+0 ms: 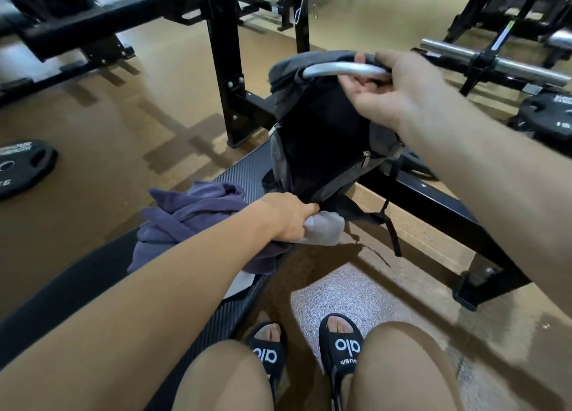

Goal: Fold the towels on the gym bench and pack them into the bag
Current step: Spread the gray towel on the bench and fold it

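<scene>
Evenly lit, soft floor shadows, motion-blurred, edges bent by wide-angle.

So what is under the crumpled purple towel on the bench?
The purple towel lies on the black padded bench; a pale sheet's corner sticks out beneath. The rest is covered.

Soft purple terry towel [192, 218], smooth grey cloth [325, 232], matt grey fabric bag [309, 101], textured black vinyl bench [244, 172], shiny metal bar [495, 62].

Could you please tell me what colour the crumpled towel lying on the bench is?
The crumpled towel is purple, seen in the head view.
</scene>
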`<control>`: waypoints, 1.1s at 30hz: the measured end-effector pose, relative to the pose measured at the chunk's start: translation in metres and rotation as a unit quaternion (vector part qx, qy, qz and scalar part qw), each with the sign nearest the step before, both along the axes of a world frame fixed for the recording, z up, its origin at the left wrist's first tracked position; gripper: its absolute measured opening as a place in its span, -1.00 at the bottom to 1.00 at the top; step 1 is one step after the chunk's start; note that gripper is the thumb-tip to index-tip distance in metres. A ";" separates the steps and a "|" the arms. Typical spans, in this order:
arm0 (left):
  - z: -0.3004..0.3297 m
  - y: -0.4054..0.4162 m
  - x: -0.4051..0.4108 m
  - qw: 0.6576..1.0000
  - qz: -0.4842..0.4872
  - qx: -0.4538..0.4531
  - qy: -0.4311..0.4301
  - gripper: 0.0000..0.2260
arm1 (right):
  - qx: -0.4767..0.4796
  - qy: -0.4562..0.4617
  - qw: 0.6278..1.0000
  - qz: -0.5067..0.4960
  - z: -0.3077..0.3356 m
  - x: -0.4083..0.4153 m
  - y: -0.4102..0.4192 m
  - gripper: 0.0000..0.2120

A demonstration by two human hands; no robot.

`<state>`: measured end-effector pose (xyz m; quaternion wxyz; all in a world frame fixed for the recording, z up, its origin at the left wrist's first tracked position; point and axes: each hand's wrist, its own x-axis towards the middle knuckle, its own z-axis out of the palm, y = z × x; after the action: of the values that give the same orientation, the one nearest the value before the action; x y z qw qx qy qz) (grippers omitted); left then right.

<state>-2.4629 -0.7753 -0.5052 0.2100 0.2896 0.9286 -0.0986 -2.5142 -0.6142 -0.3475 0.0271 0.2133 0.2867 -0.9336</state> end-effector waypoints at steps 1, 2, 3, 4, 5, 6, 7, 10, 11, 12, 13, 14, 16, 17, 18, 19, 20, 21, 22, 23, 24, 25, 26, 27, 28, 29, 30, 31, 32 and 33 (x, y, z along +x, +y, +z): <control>0.002 -0.002 0.000 1.000 0.003 0.018 -0.005 -0.53 | 0.007 0.007 1.000 0.008 -0.005 0.002 0.000 -0.87; 0.005 -0.005 -0.001 0.999 0.005 0.046 -0.009 -0.64 | 0.005 0.015 1.000 0.013 -0.008 0.005 0.000 -0.86; 0.010 -0.008 -0.004 0.997 0.006 0.078 -0.008 -0.76 | 0.002 0.020 1.000 0.016 -0.009 0.006 0.001 -0.86; 0.016 -0.012 -0.008 0.994 0.001 0.111 -0.003 -0.82 | -0.001 0.023 1.000 0.016 -0.009 0.006 0.002 -0.86; 0.024 -0.015 -0.012 0.990 -0.010 0.139 0.004 -0.83 | -0.001 0.023 1.000 0.014 -0.008 0.004 0.002 -0.86; 0.033 -0.017 -0.016 0.985 -0.022 0.169 0.007 -0.83 | -0.002 0.020 1.000 0.012 -0.006 0.002 0.003 -0.85; 0.044 -0.018 -0.019 0.978 -0.027 0.208 0.008 -0.83 | 0.001 0.018 1.000 0.010 -0.004 0.000 0.003 -0.84; 0.072 -0.018 -0.031 0.931 -0.002 0.365 0.022 -0.79 | 0.014 0.016 0.999 0.025 -0.003 -0.002 0.002 -0.83; 0.075 -0.017 -0.038 0.923 0.009 0.383 0.044 -0.77 | 0.012 0.013 0.999 0.030 -0.004 -0.001 0.001 -0.82; 0.074 -0.015 -0.047 0.927 0.006 0.366 0.087 -0.73 | 0.009 0.010 0.999 0.031 -0.005 -0.001 0.001 -0.82; 0.069 -0.014 -0.057 0.939 -0.010 0.308 0.152 -0.68 | 0.006 0.009 0.999 0.032 -0.007 -0.001 0.001 -0.82; 0.059 -0.011 -0.065 0.949 -0.027 0.225 0.218 -0.62 | 0.005 0.010 0.999 0.032 -0.008 0.000 0.001 -0.82; 0.032 -0.004 -0.077 0.945 -0.061 0.094 0.307 -0.60 | 0.003 0.014 0.999 0.031 -0.008 0.002 0.000 -0.83; 0.021 0.000 -0.079 0.937 -0.083 0.067 0.332 -0.64 | -0.002 0.016 0.999 0.029 -0.008 0.003 0.000 -0.83; 0.012 0.003 -0.081 0.928 -0.097 0.064 0.355 -0.70 | -0.008 0.018 0.999 0.027 -0.008 0.004 0.000 -0.83; 0.005 0.007 -0.085 0.913 -0.112 0.081 0.384 -0.75 | -0.014 0.019 0.999 0.024 -0.007 0.003 0.000 -0.83; -0.001 0.010 -0.091 0.899 -0.126 0.103 0.406 -0.78 | -0.019 0.020 0.999 0.021 -0.006 0.002 0.000 -0.83; -0.003 0.015 -0.097 0.891 -0.138 0.121 0.416 -0.79 | -0.022 0.020 0.999 0.018 -0.005 0.000 0.000 -0.84; -0.003 0.019 -0.103 0.888 -0.139 0.129 0.420 -0.79 | -0.023 0.021 0.999 0.017 -0.004 -0.001 0.000 -0.84; -0.002 0.024 -0.109 0.890 -0.125 0.130 0.418 -0.76 | -0.023 0.023 0.999 0.017 -0.004 -0.002 -0.001 -0.84; 0.001 0.029 -0.112 0.908 -0.092 0.114 0.392 -0.71 | -0.022 0.025 0.999 0.018 -0.004 -0.004 -0.001 -0.83; -0.001 0.036 -0.118 0.928 -0.052 0.093 0.357 -0.66 | -0.022 0.025 0.999 0.019 -0.005 -0.005 -0.002 -0.83; -0.003 0.043 -0.122 0.943 -0.023 0.069 0.325 -0.61 | -0.024 0.024 0.999 0.020 -0.006 -0.006 -0.002 -0.83; -0.006 0.049 -0.124 0.953 -0.006 0.052 0.297 -0.59 | -0.026 0.023 0.999 0.020 -0.007 -0.007 -0.001 -0.83; -0.010 0.054 -0.126 0.959 0.004 0.050 0.280 -0.59 | -0.027 0.022 0.999 0.023 -0.009 -0.007 -0.001 -0.84; -0.015 0.058 -0.126 0.961 0.012 0.057 0.270 -0.59 | -0.027 0.020 0.999 0.028 -0.011 -0.007 0.000 -0.85; -0.023 0.060 -0.126 0.964 0.021 0.063 0.257 -0.59 | -0.025 0.019 0.999 0.034 -0.013 -0.006 0.001 -0.85; -0.029 0.060 -0.124 0.966 0.031 0.069 0.245 -0.59 | -0.022 0.017 0.999 0.039 -0.015 -0.005 0.002 -0.85; -0.033 0.059 -0.121 0.969 0.036 0.069 0.235 -0.58 | -0.019 0.013 0.999 0.042 -0.017 -0.004 0.002 -0.85; -0.033 0.055 -0.118 0.971 0.039 0.069 0.223 -0.56 | -0.017 0.008 0.999 0.043 -0.019 -0.002 0.002 -0.84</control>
<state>-2.5809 -0.7204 -0.5379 -0.0197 0.2377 0.9672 -0.0877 -2.5163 -0.6125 -0.3663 0.0688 0.1928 0.2802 -0.9379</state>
